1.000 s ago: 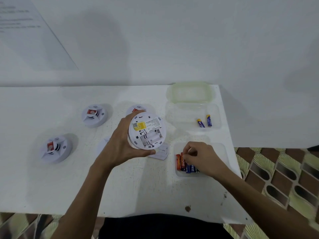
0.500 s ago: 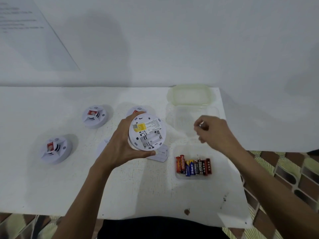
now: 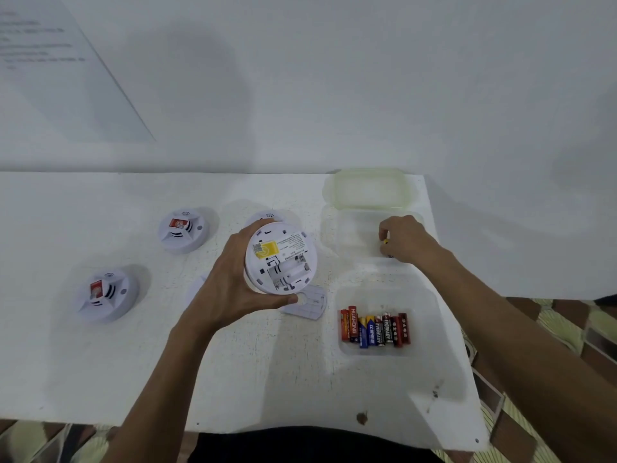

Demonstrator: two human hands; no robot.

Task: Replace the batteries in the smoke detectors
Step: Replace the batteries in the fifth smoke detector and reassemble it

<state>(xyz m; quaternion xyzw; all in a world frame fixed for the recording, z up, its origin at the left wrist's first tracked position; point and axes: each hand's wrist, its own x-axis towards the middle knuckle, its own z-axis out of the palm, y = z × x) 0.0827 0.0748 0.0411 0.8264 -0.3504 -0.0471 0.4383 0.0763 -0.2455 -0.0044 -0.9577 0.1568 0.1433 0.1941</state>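
Left hand (image 3: 230,289) grips a white smoke detector (image 3: 282,259) by its rim, lifted above the table (image 3: 66,362), back side facing up. Its yellow sticker and printed label are visible, and the battery bay is open with no cells in it

Right hand (image 3: 405,240) reaches into the far clear tray (image 3: 347,228) at the table's right side, fingers curled, pinching a small yellow-tipped piece (image 3: 385,241); most of it is hidden by the fingers

Near clear tray (image 3: 344,295) sits just in front of the far one and holds a row of batteries (image 3: 375,327) side by side, red, blue-yellow and black-red

A yellowish lid (image 3: 367,188) lies behind the far tray, by the wall

A flat white cover plate (image 3: 309,302) lies on the table just below the held detector, between it and the near tray

Two more detectors rest face up on the table's left part: far detector (image 3: 182,230) and near-left detector (image 3: 105,295), both with red stickers. A third detector (image 3: 267,216) peeks out behind the held one, mostly hidden

A paper sheet (image 3: 50,61) is on the wall at upper left, and patterned floor tiles (image 3: 567,329) show at right
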